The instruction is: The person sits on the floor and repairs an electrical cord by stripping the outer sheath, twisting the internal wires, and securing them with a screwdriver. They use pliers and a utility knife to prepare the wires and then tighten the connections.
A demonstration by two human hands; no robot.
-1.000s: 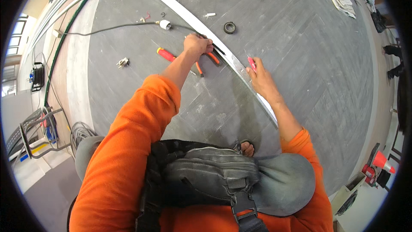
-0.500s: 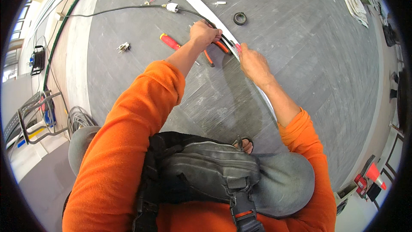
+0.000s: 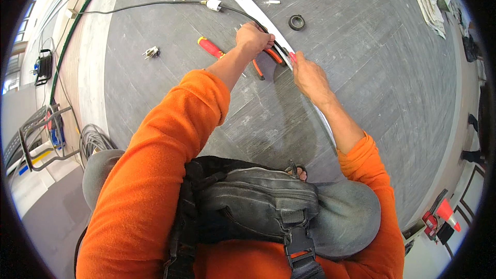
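Observation:
My left hand [image 3: 253, 40] is closed round a black cable [image 3: 241, 14], which runs from the far left through a white connector [image 3: 213, 5]. Close by on the right, my right hand [image 3: 311, 78] grips a small red-handled tool [image 3: 293, 57] whose tip meets the cable end; its exact kind is mostly hidden by my fingers. Under and beside my left hand lie pliers with orange-and-black handles [image 3: 275, 57]. A red and yellow screwdriver [image 3: 211, 47] rests to the left of that wrist, partly covered by my forearm.
A long white strip [image 3: 247, 1] crosses the floor beneath my hands. Also on the grey floor are a roll of black tape [image 3: 296, 22], a dismantled plug piece [image 3: 151, 52] and a small white piece [image 3: 273, 2]. Coiled cable [image 3: 95, 139] lies left; folded cloths [image 3: 426, 2] lie far right.
The view has shifted slightly, so the floor things sit a little to the right. Both hands keep their hold, with the red-handled tool still at the cable.

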